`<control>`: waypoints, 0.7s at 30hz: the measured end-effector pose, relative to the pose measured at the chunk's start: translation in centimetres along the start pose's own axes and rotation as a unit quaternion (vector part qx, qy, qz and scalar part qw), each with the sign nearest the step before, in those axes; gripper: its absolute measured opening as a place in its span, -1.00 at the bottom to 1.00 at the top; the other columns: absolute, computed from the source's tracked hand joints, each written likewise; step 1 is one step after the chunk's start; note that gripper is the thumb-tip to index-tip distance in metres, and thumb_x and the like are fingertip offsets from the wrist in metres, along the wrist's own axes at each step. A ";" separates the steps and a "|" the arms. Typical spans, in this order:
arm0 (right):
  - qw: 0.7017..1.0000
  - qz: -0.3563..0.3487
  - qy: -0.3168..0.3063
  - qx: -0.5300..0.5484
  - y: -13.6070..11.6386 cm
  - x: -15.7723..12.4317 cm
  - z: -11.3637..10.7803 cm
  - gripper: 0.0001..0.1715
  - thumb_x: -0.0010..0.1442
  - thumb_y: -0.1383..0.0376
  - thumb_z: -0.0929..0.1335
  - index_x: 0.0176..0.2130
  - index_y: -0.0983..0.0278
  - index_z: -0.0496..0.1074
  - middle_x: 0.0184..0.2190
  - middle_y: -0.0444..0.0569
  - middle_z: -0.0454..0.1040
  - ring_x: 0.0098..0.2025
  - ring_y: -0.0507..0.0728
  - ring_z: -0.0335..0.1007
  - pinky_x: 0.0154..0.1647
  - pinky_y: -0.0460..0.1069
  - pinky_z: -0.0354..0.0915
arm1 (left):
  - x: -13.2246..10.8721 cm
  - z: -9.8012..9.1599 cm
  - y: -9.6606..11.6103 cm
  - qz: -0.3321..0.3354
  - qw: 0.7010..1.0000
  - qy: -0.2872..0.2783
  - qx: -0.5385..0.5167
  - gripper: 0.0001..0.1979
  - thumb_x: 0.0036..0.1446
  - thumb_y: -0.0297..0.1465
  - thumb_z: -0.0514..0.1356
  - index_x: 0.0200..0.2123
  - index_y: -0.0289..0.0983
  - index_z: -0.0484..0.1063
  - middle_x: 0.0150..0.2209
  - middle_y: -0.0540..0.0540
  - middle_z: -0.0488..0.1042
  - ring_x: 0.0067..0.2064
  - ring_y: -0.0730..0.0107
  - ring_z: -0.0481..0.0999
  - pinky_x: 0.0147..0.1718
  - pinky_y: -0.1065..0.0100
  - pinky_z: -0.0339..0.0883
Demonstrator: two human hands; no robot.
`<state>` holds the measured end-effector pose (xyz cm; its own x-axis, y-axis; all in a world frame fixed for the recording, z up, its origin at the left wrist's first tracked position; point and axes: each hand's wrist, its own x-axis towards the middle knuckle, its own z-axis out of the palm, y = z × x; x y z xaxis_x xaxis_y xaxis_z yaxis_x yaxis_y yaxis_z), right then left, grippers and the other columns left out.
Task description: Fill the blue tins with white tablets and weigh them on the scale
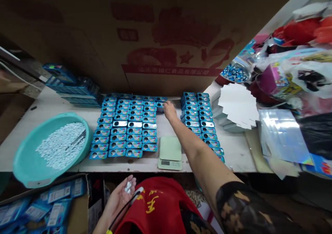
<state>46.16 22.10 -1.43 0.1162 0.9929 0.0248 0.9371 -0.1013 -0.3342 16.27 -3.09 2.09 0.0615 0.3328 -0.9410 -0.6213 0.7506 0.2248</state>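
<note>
My right hand (pixel 169 110) reaches far across the table and touches a blue tin (pixel 160 105) at the right end of the grid of blue tins (pixel 127 127); its fingers are curled on the tin. My left hand (pixel 121 192) rests low near my lap, palm up and cupped around a few small white tablets (pixel 128 187). A second block of blue tins (pixel 199 118) stands just right of my right arm. A small pale green scale (pixel 170 152) sits at the table's front edge under my forearm.
A teal basin (pixel 23 158) of white tablets with a metal scoop sits at the left. Stacked blue trays (pixel 72 87) lie behind it, white cards (pixel 237 108) and cluttered bags to the right, a cardboard box wall (pixel 166 37) at the back.
</note>
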 end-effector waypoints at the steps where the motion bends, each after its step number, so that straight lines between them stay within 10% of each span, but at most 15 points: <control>1: 1.000 -0.006 0.010 0.008 0.4 -0.3 0.2 -0.61 0.16 0.43 0.14 -0.03 0.26 0.27 0.09 0.02 0.16 0.04 0.14 0.09 -0.03 0.00 0.12 | 0.0 -0.1 0.1 -0.003 1.000 0.000 -0.004 -0.79 0.10 -0.60 -0.01 -0.20 -0.40 0.31 -0.40 -0.16 0.48 -0.43 0.44 0.51 -0.47 0.46 0.42; 7: 0.991 -0.043 0.121 0.033 7.3 -12.1 -4.6 -0.66 0.18 0.35 0.16 -0.08 0.29 0.34 -0.06 0.05 0.31 -0.01 0.13 0.15 0.00 0.04 0.10 | 1.3 0.2 1.1 -0.013 0.999 -0.042 0.008 -0.76 0.10 -0.58 -0.02 -0.16 -0.39 0.34 -0.35 -0.18 0.48 -0.39 0.40 0.51 -0.44 0.43 0.43; 11: 0.997 -0.045 0.031 -0.048 9.1 -21.4 -6.7 -0.71 0.14 0.24 0.25 -0.12 0.22 0.37 -0.16 0.02 0.33 -0.09 0.17 0.18 -0.09 0.07 0.13 | 2.1 1.4 1.1 -0.041 0.994 -0.080 0.056 -0.79 0.09 -0.58 -0.01 -0.22 -0.39 0.36 -0.34 -0.18 0.48 -0.37 0.41 0.51 -0.42 0.44 0.43; 21: 0.985 -0.050 0.026 -0.165 7.7 -24.4 -5.6 -0.80 0.17 0.35 0.20 -0.31 0.25 0.40 0.09 0.01 0.14 0.09 0.23 -0.03 -0.01 0.15 0.02 | 1.8 3.2 -0.9 -0.048 0.984 -0.121 0.122 -0.83 0.09 -0.58 0.02 -0.28 -0.43 0.38 -0.37 -0.22 0.48 -0.37 0.39 0.51 -0.39 0.43 0.43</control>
<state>52.39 -3.26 0.65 0.0271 0.9954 0.0921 0.9996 -0.0270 -0.0029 19.38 -1.35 1.05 0.3141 0.3576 -0.8795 -0.3986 0.8904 0.2197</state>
